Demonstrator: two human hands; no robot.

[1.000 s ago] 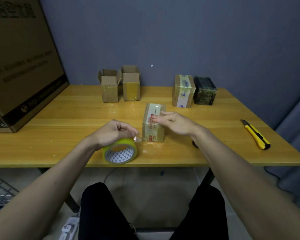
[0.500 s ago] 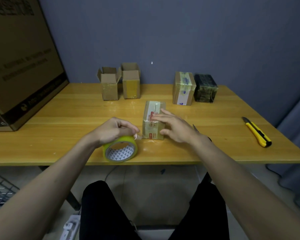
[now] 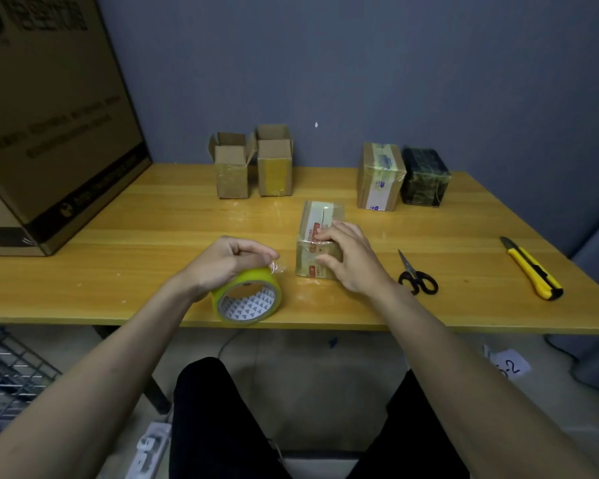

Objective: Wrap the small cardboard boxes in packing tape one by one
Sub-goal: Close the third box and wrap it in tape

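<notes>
A small cardboard box (image 3: 320,216) with red print and glossy tape stands in the middle of the wooden table (image 3: 153,216). My right hand (image 3: 351,259) rests on its near right side, fingers laid over the top and thumb against the front face. A yellow-green roll of packing tape (image 3: 248,299) stands on edge near the table's front edge. My left hand (image 3: 229,262) grips the roll from above and pinches its loose clear end, which points toward the box.
Two open-topped small boxes (image 3: 232,174) (image 3: 274,167) stand at the back. A taped box (image 3: 379,181) and a dark wrapped box (image 3: 424,181) stand back right. Scissors (image 3: 416,280) and a yellow utility knife (image 3: 533,271) lie right. A large carton (image 3: 49,115) fills the left.
My right hand has slid from the box's top down over its near right side. The scissors, hidden behind my wrist before, now show. My left hand stays on the roll.
</notes>
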